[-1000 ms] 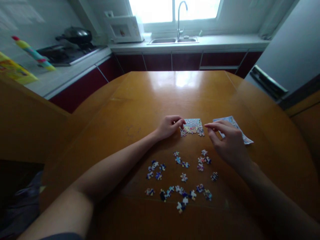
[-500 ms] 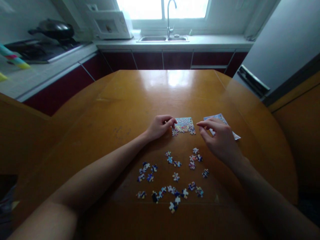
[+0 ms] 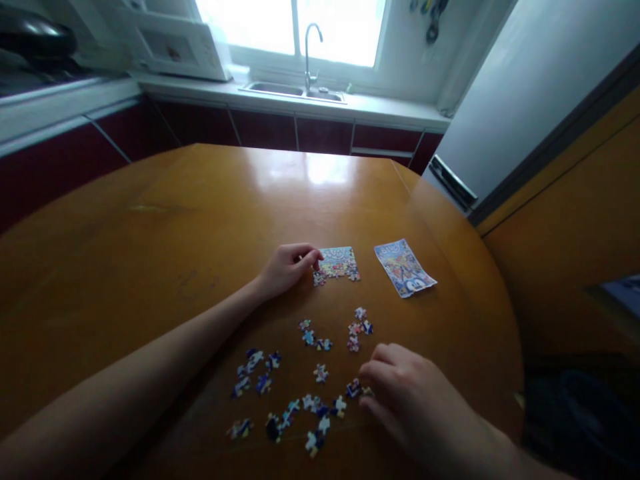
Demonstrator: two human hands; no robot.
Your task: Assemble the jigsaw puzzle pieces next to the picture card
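Observation:
A partly joined jigsaw puzzle (image 3: 337, 262) lies flat on the wooden table, its upper edge straight and its lower edge ragged. My left hand (image 3: 287, 268) rests at its left side, fingers curled and closed on that edge. Closer to me, loose jigsaw pieces are spread in small clusters: a left group (image 3: 255, 370), an upper right group (image 3: 357, 328) and a lower group (image 3: 317, 417). My right hand (image 3: 413, 387) is low over the table, thumb and fingers apart around a jigsaw piece (image 3: 367, 392) at the right end of the lower group. Whether it touches that piece is unclear.
A printed picture sheet (image 3: 405, 268) lies right of the puzzle on the wooden table (image 3: 200, 200). Beyond the table are a counter with a sink (image 3: 280, 88), a microwave (image 3: 173, 48) and a wok (image 3: 37, 33). A fridge (image 3: 500, 100) stands at the right.
My right hand has moved from beside the puzzle down towards the loose pieces, uncovering the picture sheet. My left hand stays at the puzzle. The view has turned to the right.

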